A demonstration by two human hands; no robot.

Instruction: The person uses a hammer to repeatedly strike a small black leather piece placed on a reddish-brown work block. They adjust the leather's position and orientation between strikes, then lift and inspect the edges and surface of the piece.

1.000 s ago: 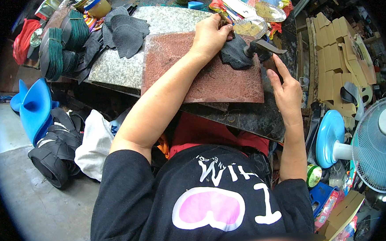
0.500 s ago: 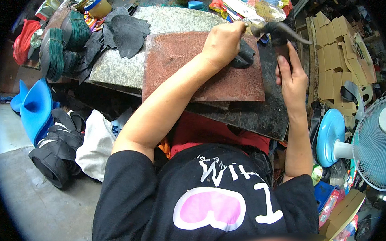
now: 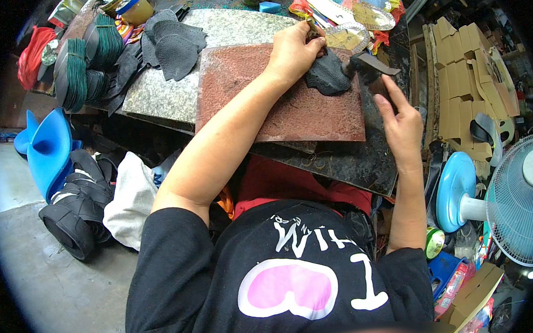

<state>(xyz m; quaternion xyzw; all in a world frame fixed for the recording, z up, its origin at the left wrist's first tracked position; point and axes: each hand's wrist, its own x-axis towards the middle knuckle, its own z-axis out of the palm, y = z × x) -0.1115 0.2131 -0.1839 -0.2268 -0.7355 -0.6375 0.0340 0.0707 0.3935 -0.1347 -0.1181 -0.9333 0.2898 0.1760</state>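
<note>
My left hand is closed around a short, rod-like tool, too small to name more exactly. Just beneath its fingers, a black textured leather piece lies on a worn reddish-brown board. My right hand grips a hammer by its handle, mostly hidden by the hand, index finger stretched along it. The dark hammer head is close to the leather's right edge, by the board's upper right corner; whether it touches the leather I cannot tell.
Left of the board, black leather cutouts lie on a speckled stone slab, beside green cord bundles. Patterned shoe-shaped pieces sit at the far right. Cardboard and a fan stand right of the bench.
The hammer has come down and left, its head now near the leather. My left hand has shifted slightly left and away, and more of the leather piece shows.
</note>
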